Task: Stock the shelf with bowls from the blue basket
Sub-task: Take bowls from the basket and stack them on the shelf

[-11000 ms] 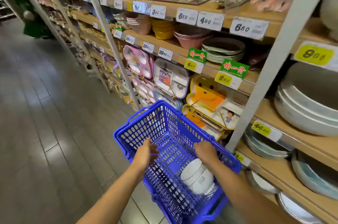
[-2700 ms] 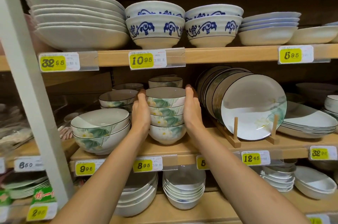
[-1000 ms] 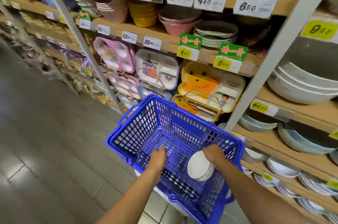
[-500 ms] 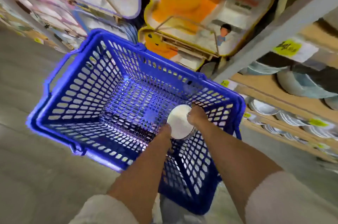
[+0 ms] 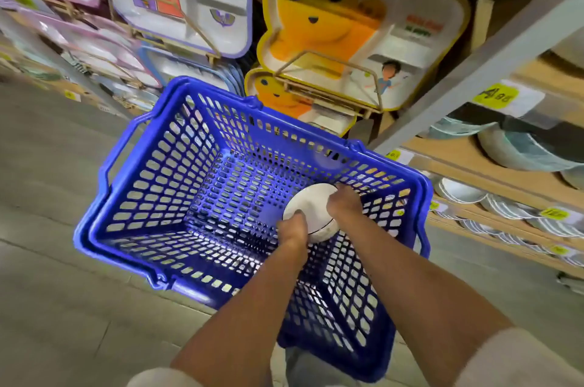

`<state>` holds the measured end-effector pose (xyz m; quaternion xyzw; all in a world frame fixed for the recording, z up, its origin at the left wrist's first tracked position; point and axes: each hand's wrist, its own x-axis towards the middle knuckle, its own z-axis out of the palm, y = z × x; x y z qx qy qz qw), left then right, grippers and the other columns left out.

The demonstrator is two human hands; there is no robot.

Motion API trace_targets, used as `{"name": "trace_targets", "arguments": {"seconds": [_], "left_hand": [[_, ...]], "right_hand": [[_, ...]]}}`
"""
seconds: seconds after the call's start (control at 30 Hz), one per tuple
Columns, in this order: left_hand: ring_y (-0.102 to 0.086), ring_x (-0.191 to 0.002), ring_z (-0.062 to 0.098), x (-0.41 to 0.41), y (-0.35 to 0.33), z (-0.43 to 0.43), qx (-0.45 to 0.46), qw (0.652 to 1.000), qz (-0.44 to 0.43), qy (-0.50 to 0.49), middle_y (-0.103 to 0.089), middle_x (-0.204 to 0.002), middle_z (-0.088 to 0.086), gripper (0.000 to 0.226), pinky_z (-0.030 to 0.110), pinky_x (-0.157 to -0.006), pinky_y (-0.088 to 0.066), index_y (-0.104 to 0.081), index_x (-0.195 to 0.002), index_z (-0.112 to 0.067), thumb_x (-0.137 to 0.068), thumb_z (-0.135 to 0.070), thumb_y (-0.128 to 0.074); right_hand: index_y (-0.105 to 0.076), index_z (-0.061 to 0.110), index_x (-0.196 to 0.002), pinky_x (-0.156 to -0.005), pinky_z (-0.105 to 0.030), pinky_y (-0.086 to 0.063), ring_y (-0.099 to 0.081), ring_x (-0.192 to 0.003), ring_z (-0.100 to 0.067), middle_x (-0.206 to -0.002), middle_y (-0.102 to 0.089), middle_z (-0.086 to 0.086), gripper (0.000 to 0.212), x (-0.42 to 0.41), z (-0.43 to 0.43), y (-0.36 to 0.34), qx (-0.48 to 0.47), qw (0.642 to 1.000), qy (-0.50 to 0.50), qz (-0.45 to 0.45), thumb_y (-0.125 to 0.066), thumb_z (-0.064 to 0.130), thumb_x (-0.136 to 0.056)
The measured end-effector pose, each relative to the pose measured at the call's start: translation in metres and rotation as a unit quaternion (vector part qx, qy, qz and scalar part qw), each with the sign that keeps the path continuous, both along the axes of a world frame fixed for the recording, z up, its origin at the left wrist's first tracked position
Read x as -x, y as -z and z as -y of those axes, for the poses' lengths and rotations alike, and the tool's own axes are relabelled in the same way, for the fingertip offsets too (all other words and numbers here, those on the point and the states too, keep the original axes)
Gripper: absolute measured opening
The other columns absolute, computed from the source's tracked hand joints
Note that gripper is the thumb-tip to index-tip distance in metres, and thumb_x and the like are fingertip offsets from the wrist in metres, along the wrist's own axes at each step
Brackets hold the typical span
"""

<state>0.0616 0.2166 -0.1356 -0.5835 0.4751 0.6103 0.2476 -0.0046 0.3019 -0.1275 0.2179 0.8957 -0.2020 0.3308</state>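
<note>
Two-handed pickup, ready to lift
The left hand (image 5: 294, 228) and right hand (image 5: 346, 201) clasp opposite sides of the white round ceramic bowl (image 5: 311, 211) lying low in the blue perforated plastic basket (image 5: 142, 197); a straight, level lift should clear the mesh walls before turning to the wooden shelf (image 5: 505, 179).
</note>
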Motion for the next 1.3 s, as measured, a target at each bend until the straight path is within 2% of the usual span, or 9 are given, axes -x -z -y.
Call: {"name": "trace_targets", "arguments": {"seconds": [0.27, 0.4, 0.6, 0.67, 0.77, 0.9, 1.03, 1.2, 1.3], "left_hand": [[-0.058, -0.113, 0.039, 0.009, -0.083, 0.049, 0.128, 0.968, -0.200, -0.084, -0.057, -0.128, 0.017, 0.048, 0.053, -0.097, -0.048, -0.042, -0.138, -0.012, -0.091, -0.011, -0.051], [-0.057, -0.107, 0.037, 0.019, -0.134, 0.078, 0.124, 0.943, -0.291, -0.105, -0.056, -0.126, 0.021, 0.049, 0.051, -0.091, -0.049, -0.044, -0.137, -0.011, -0.089, -0.004, -0.040], [-0.055, -0.092, 0.032, 0.037, -0.213, 0.115, 0.073, 0.908, -0.382, -0.156, -0.058, -0.107, 0.019, 0.044, 0.043, -0.077, -0.047, -0.053, -0.125, 0.002, -0.086, 0.002, -0.033], [-0.057, -0.090, 0.032, 0.038, -0.242, 0.124, 0.069, 0.896, -0.416, -0.137, -0.061, -0.109, 0.021, 0.047, 0.046, -0.076, -0.051, -0.055, -0.125, 0.000, -0.083, 0.002, -0.033], [-0.059, -0.086, 0.026, 0.041, -0.288, 0.131, 0.045, 0.873, -0.474, -0.106, -0.062, -0.104, 0.011, 0.051, 0.031, -0.062, -0.051, -0.056, -0.123, -0.010, -0.079, 0.003, -0.032], [-0.056, -0.098, 0.032, 0.043, -0.347, 0.121, 0.018, 0.852, -0.520, -0.061, -0.058, -0.110, 0.014, 0.057, 0.035, -0.069, -0.049, -0.057, -0.128, -0.007, -0.076, 0.001, -0.035], [-0.059, -0.100, 0.034, 0.037, -0.395, 0.091, -0.052, 0.846, -0.530, -0.014, -0.062, -0.114, 0.013, 0.065, 0.041, -0.074, -0.053, -0.058, -0.128, -0.011, -0.064, -0.012, -0.043], [-0.056, -0.088, 0.031, 0.021, -0.437, 0.025, -0.102, 0.826, -0.552, 0.053, -0.062, -0.102, 0.011, 0.046, 0.029, -0.065, -0.045, -0.061, -0.115, -0.005, -0.076, -0.002, -0.038], [-0.057, -0.089, 0.030, 0.006, -0.455, -0.021, -0.132, 0.813, -0.558, 0.096, -0.062, -0.103, 0.012, 0.050, 0.031, -0.067, -0.045, -0.061, -0.119, -0.006, -0.076, -0.001, -0.036]], "right_hand": [[-0.054, 0.000, -0.130, -0.098, -0.039, -0.046, -0.053, -0.122, -0.037, -0.133, -0.054, -0.020, 0.037, 0.012, 0.045, -0.102, 0.125, 0.991, 0.042, -0.036, -0.037, 0.008, -0.098], [-0.051, -0.003, -0.130, -0.065, -0.032, -0.055, -0.062, -0.102, -0.037, -0.125, -0.057, -0.024, 0.039, 0.010, 0.061, -0.165, 0.247, 0.963, 0.095, -0.053, -0.037, 0.010, -0.096], [-0.055, 0.013, -0.113, -0.072, -0.043, -0.057, -0.056, -0.066, -0.024, -0.093, -0.055, -0.012, 0.025, -0.005, 0.075, -0.256, 0.367, 0.915, 0.150, -0.077, -0.048, 0.010, -0.090], [-0.057, 0.018, -0.100, -0.081, -0.048, -0.055, -0.057, -0.068, -0.024, -0.088, -0.055, -0.008, 0.013, -0.012, 0.075, -0.283, 0.391, 0.901, 0.154, -0.103, -0.052, 0.015, -0.087], [-0.061, 0.021, -0.105, -0.093, -0.047, -0.053, -0.060, -0.095, -0.025, -0.107, -0.061, -0.006, 0.018, -0.013, 0.076, -0.318, 0.424, 0.875, 0.162, -0.169, -0.054, 0.021, -0.089], [-0.059, 0.023, -0.124, -0.086, -0.034, -0.045, -0.056, -0.109, -0.017, -0.125, -0.058, 0.002, 0.031, -0.017, 0.068, -0.357, 0.482, 0.809, 0.172, -0.291, -0.051, 0.027, -0.094], [-0.063, 0.007, -0.117, -0.085, -0.037, -0.044, -0.061, -0.111, -0.032, -0.121, -0.064, -0.019, 0.036, -0.035, 0.043, -0.389, 0.542, 0.719, 0.233, -0.367, -0.054, 0.031, -0.092], [-0.068, 0.018, -0.082, -0.067, -0.029, -0.046, -0.063, -0.079, -0.020, -0.078, -0.069, -0.003, 0.021, -0.072, -0.011, -0.430, 0.534, 0.652, 0.286, -0.456, -0.050, 0.026, -0.090], [-0.065, 0.017, -0.089, -0.068, -0.031, -0.044, -0.059, -0.079, -0.021, -0.082, -0.064, -0.005, 0.017, -0.095, -0.054, -0.449, 0.501, 0.629, 0.335, -0.491, -0.051, 0.027, -0.090]]}}
